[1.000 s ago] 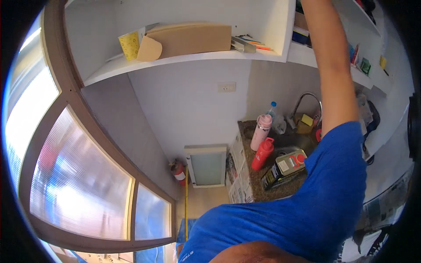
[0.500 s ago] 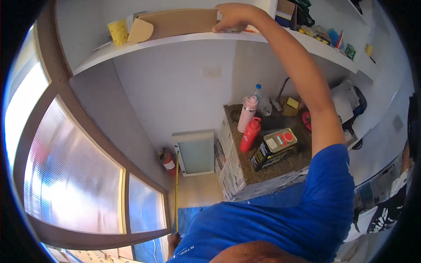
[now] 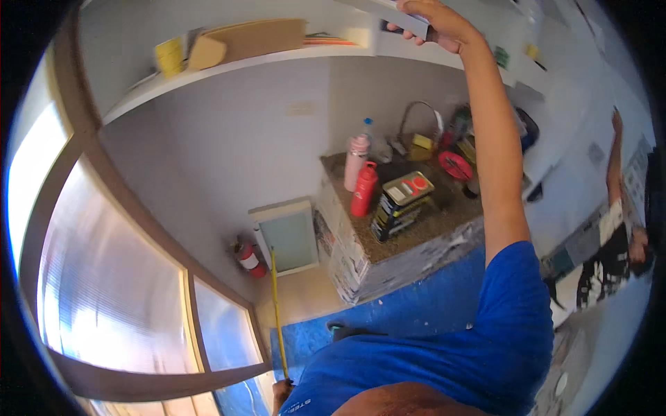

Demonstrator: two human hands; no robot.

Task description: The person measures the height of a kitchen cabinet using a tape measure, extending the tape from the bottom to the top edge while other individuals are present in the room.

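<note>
Both hands are being held well apart, one high and one low. At the upper right of the view, the right hand (image 3: pixel 447 26) is being kept shut round the near end of a grey bar (image 3: pixel 388 12), which is being pinched between the thumb above and the fingers curling underneath. Its long axis is slanting from the top edge down and rightward into the palm; the far end is being cropped, so the full length cannot be told. Up and to the right of the cardboard box (image 3: pixel 260 40) on the white shelf (image 3: pixel 340 51), the bar is being held far nearer to the right hand than to the other. At the lower edge, the left hand (image 3: pixel 281 392) is being partly hidden by the blue shirt (image 3: pixel 416 364); the lower end of a yellow strip (image 3: pixel 277 305) is apparently being gripped there, though how tightly the fingers are being closed cannot be told. That strip's long axis is running almost straight away from the left hand, toward the framed panel (image 3: pixel 284 239), and is being seen just beside the fire extinguisher (image 3: pixel 251 258).
</note>
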